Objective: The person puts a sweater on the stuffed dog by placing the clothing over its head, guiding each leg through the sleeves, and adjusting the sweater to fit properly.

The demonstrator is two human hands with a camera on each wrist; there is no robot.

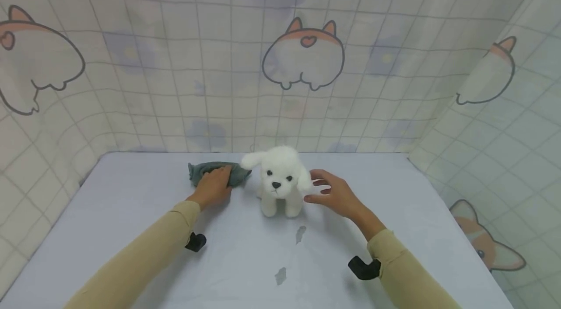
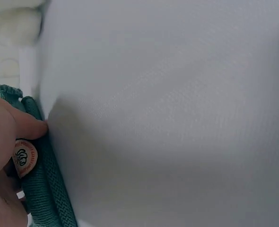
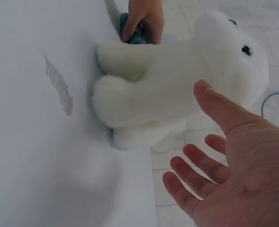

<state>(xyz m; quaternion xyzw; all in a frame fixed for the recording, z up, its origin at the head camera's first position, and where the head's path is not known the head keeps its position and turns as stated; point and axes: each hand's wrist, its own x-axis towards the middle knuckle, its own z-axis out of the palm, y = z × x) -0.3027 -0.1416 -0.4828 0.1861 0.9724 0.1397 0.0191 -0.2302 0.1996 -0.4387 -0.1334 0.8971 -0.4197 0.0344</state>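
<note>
A white plush dog [image 1: 280, 172] stands upright at the middle of the table's far part, facing the person. To its left, my left hand [image 1: 214, 187] holds a rolled green knitted piece [image 1: 238, 175]. In the left wrist view, the thumb of the left hand [image 2: 4, 137] presses on the green knit [image 2: 47, 184], just above a round label [image 2: 25, 158]. My right hand [image 1: 335, 194] is at the dog's right side in the head view, fingers parted. The right wrist view shows the right hand [image 3: 253, 161] with its palm toward the plush dog [image 3: 144, 94], holding nothing.
Two small grey patches [image 1: 300, 234] mark the white table [image 1: 245, 250] in front of the dog. Behind the table's far edge hangs a gridded cloth [image 1: 228, 80] printed with cartoon corgis, also along both sides. Black wrist cameras [image 1: 364, 268] sit below the sleeves.
</note>
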